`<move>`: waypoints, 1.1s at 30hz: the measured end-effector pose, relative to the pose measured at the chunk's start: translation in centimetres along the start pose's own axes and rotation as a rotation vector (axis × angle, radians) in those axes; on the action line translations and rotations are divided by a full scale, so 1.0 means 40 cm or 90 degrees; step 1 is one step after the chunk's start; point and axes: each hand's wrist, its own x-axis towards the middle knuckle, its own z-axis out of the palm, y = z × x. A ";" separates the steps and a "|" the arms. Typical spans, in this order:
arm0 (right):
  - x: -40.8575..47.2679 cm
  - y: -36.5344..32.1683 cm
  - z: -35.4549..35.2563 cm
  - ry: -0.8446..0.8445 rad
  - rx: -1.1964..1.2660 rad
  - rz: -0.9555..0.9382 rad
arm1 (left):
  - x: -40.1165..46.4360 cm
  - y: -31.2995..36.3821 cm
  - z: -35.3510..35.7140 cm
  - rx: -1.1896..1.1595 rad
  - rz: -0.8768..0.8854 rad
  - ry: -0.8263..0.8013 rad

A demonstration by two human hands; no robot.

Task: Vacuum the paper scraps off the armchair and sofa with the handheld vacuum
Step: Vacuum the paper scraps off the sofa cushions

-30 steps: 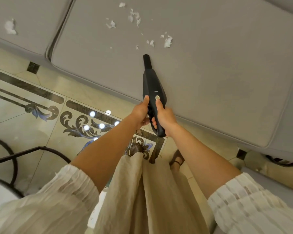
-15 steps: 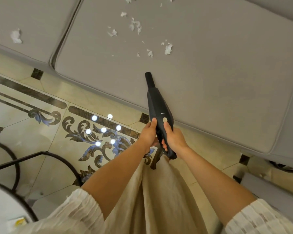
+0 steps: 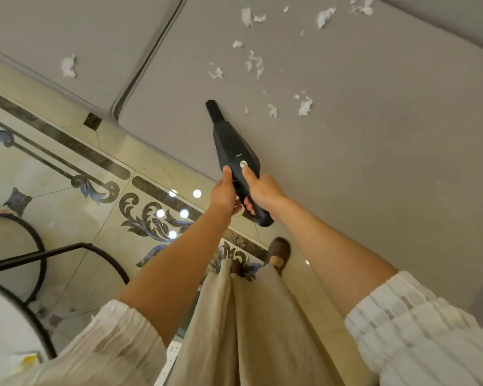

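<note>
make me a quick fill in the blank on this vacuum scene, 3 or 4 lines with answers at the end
1. The handheld vacuum is coloured ____.
2. It is held by ____ hands, the left hand and the right hand.
3. The paper scraps lie on a ____ cushion.
4. The vacuum's nozzle is ____ the scraps, not touching them.

Answers: black; two; grey; short of

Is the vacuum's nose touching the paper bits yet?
No. The vacuum nozzle points at bare grey cushion; the nearest paper scraps lie apart, to its right.
</note>
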 end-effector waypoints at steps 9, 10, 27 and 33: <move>0.013 -0.034 -0.022 0.014 -0.025 -0.005 | -0.003 0.042 0.021 -0.007 -0.010 0.007; 0.000 -0.011 -0.031 0.020 -0.035 0.001 | -0.020 0.028 0.032 -0.007 -0.013 -0.006; -0.122 0.126 -0.201 0.022 -0.024 0.065 | -0.177 -0.052 0.181 -0.080 -0.156 -0.084; -0.053 0.011 -0.145 0.020 -0.037 0.060 | -0.087 0.022 0.119 -0.053 -0.118 -0.082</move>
